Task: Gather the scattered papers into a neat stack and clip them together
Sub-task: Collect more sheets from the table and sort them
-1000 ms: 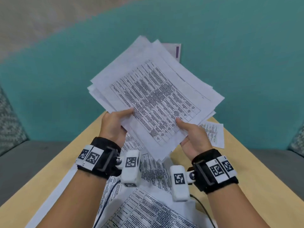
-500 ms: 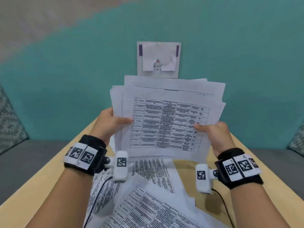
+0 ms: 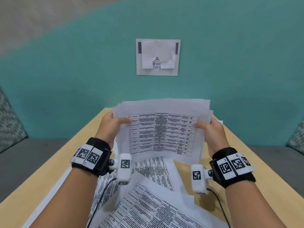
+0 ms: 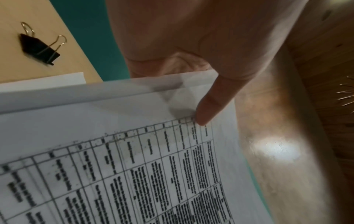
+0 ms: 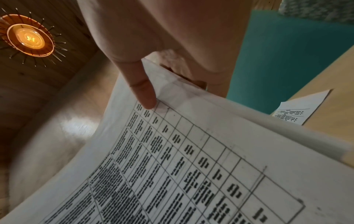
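Both hands, left hand (image 3: pixel 113 125) and right hand (image 3: pixel 212 130), pinch the paper bundle (image 3: pixel 164 134) at centre frame, now squared upright from its earlier tilt, while loose sheets (image 3: pixel 153 203) on the counter (image 3: pixel 246 153) remain ungathered.

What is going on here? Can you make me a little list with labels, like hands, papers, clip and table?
left hand: the left hand grips the left edge of the held stack
right hand: the right hand grips its right edge
held stack: upright above the table, edges uneven
loose papers: loose papers lie on the table
clip: a black binder clip lies on the table, apart from the papers
wall: a paper notice on the teal wall
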A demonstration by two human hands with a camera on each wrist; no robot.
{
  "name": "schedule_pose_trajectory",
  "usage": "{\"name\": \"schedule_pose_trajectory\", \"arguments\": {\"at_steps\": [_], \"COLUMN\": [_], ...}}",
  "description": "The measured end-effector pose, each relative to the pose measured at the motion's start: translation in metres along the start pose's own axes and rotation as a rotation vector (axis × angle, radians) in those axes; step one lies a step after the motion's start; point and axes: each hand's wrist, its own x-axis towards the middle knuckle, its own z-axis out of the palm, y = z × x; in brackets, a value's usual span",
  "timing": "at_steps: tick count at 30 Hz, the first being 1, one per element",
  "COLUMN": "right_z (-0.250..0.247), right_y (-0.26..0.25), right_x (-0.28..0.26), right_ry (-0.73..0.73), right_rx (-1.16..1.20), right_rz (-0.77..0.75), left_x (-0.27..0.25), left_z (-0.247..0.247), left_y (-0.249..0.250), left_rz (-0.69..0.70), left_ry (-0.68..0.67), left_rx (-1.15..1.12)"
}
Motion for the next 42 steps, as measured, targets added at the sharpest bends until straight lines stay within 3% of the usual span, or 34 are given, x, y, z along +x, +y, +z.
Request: {"name": "schedule_pose_trajectory", "arguments": {"at_steps": [14,21,27,36,42], "right_z": [-0.003,0.002,0.004,0.01,0.015], "right_y": [0.005,-0.011,-0.009,-0.032,-0.035], "right_x": [0.0,0.0,-0.006,-0.007,-0.012], "right_ry": [-0.053,-0.037,-0.038,0.12,0.112], "right_rx": [-0.089,-0.061,-0.045,0.076,0.046], "right_rz": [0.062,-0.01,-0.013,-0.056,-0.067], "left_x": [0.0,0.003,0.0,-0.001,-0.003], "left_z": [0.002,0.003,0.002,0.005,0.005], "left_y": [-0.004,0.007,0.002,0.005,0.006], "left_rz": [0.003,0.071,0.042,0.036,0.035], "left_ry": [-0.041,-0.019,-0.039,-0.037,-0.037], "left_rx": [0.04,0.016,0.042,0.042,0.056]}}
